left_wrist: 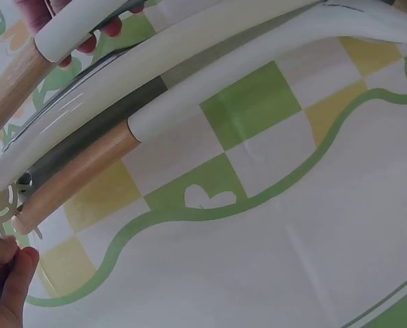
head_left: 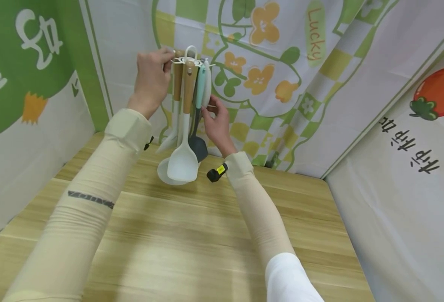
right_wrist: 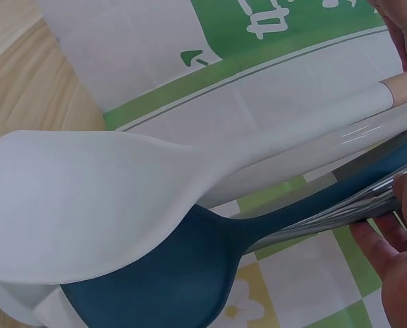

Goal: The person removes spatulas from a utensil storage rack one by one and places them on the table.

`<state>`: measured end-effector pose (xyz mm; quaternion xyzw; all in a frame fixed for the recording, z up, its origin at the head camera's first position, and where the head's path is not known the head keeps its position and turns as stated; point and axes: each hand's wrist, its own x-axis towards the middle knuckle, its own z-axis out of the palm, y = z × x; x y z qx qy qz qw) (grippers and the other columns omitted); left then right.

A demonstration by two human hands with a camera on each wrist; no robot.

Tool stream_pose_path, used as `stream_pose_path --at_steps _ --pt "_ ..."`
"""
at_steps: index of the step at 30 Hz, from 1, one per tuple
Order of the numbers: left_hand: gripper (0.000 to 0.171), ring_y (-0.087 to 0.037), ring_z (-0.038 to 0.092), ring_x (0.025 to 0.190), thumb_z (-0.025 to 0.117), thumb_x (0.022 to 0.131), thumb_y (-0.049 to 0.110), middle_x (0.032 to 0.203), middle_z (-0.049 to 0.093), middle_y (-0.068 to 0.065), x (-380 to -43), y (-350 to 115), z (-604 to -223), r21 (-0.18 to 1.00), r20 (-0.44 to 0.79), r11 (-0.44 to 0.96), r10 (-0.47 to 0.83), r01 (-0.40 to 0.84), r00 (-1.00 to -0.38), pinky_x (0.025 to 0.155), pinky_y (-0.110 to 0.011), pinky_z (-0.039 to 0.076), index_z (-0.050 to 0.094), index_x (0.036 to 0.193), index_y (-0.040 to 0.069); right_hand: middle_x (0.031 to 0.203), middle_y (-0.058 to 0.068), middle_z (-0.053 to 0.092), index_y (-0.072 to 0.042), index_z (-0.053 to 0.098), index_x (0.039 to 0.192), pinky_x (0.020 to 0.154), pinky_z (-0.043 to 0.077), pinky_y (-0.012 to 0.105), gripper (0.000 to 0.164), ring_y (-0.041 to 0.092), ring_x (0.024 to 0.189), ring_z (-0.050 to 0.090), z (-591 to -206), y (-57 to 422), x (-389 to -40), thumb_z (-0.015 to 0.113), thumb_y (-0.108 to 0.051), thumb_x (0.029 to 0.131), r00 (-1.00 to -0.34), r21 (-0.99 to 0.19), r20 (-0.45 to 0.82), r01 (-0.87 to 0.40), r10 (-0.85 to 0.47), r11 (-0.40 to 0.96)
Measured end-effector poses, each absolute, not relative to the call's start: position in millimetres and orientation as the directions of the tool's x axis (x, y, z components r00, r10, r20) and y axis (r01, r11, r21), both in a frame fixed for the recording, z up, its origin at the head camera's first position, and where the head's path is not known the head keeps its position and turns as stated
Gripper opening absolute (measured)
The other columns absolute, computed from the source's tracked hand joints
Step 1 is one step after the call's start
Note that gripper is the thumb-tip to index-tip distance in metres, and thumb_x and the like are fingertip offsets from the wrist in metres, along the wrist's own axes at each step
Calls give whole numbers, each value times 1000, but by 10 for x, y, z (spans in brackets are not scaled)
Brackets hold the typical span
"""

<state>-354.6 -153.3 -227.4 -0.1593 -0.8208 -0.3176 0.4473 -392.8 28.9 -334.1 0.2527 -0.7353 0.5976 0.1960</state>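
A white utensil rack (head_left: 164, 173) stands on the table with several utensils hanging round it. In front hangs a white spatula (head_left: 183, 162) with a wooden handle; beside it is a dark blue spatula (head_left: 199, 147) with a teal handle. My left hand (head_left: 152, 79) is at the top of the rack, thumb and finger pinched at its rim beside the end of another wooden handle (left_wrist: 80, 181). What lies between these fingertips is mostly hidden. On the right side, my right hand (head_left: 217, 123) pinches the metal wires of a whisk (right_wrist: 326, 217), seen closely in the right wrist view.
The wooden table (head_left: 169, 235) runs up to a hanging printed cloth (head_left: 259, 96) close behind the rack. A green-and-white panel (head_left: 37, 92) stands at the left, and a white printed panel (head_left: 403, 188) at the right.
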Motion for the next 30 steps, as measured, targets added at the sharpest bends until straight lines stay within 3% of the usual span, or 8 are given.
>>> stream_pose_path --at_steps 6,15,21,30 --pt "23 -35 74 100 51 98 -13 108 75 -19 -3521 -1536 -2268 373 817 768 -6 520 -577 90 -42 62 75 95 -12 124 22 64 4 56 137 87 62 28 38 31 107 66 -3332 308 -3931 59 3 99 -797 -782 587 -603 -140 154" --pt "25 -36 74 96 50 98 -13 105 75 -20 -3524 -1542 -2256 358 808 785 12 506 -589 89 -44 62 75 98 -10 123 21 64 2 58 135 82 63 32 36 30 104 66 -3307 346 -3947 60 2 99 -787 -774 608 -616 -99 148" --pt "25 -38 73 98 49 97 -14 106 75 -20 -3509 -1533 -2260 351 810 786 18 509 -586 91 -45 61 74 96 -12 128 24 62 4 53 141 88 61 37 43 34 109 64 -3233 378 -3926 61 3 99 -801 -792 597 -597 -41 128" --pt "25 -40 72 101 51 96 -16 109 74 -21 -3516 -1541 -2279 343 810 789 26 509 -586 93 -46 60 74 103 -11 125 21 65 3 58 137 84 62 28 39 28 103 66 -3209 467 -3915 63 3 98 -774 -768 633 -627 -1 131"
